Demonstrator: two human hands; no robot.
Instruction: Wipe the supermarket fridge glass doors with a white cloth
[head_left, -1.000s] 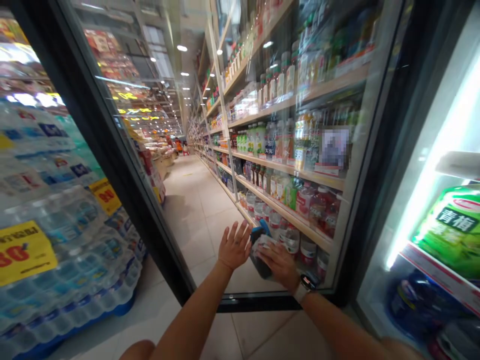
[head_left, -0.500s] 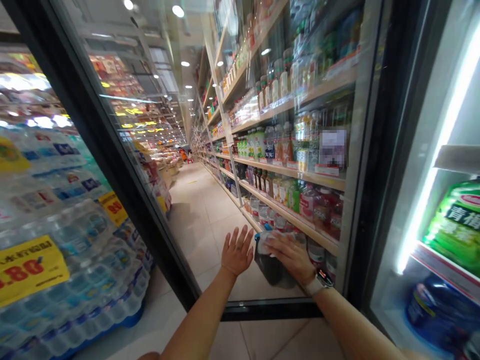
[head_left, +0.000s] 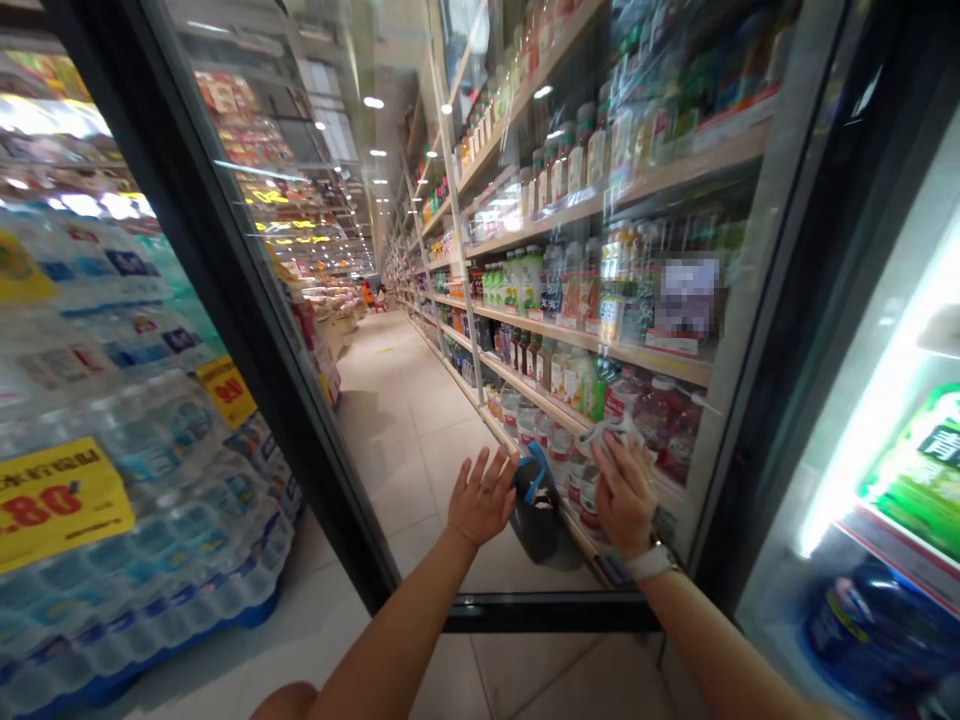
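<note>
My right hand (head_left: pixel 622 490) presses a crumpled white cloth (head_left: pixel 611 435) against a glass cooler door (head_left: pixel 420 420). My left hand (head_left: pixel 484 497) lies open and flat on the same pane, its fingers spread. Between the hands a dark bucket with a blue handle (head_left: pixel 535 510) appears. I cannot tell whether it stands beyond the glass or is a reflection. The door's black bottom rail (head_left: pixel 547 612) runs just below both hands.
Shelves of bottled drinks (head_left: pixel 585 340) line the aisle's right side. A stack of shrink-wrapped water bottles (head_left: pixel 127 450) with a yellow price tag (head_left: pixel 56 518) stands at left. A lit cooler interior with a green package (head_left: pixel 919 470) shows at right.
My right hand and the cloth have slid up and to the right on the glass, uncovering the bucket's blue handle. My left hand has stayed nearly still.
</note>
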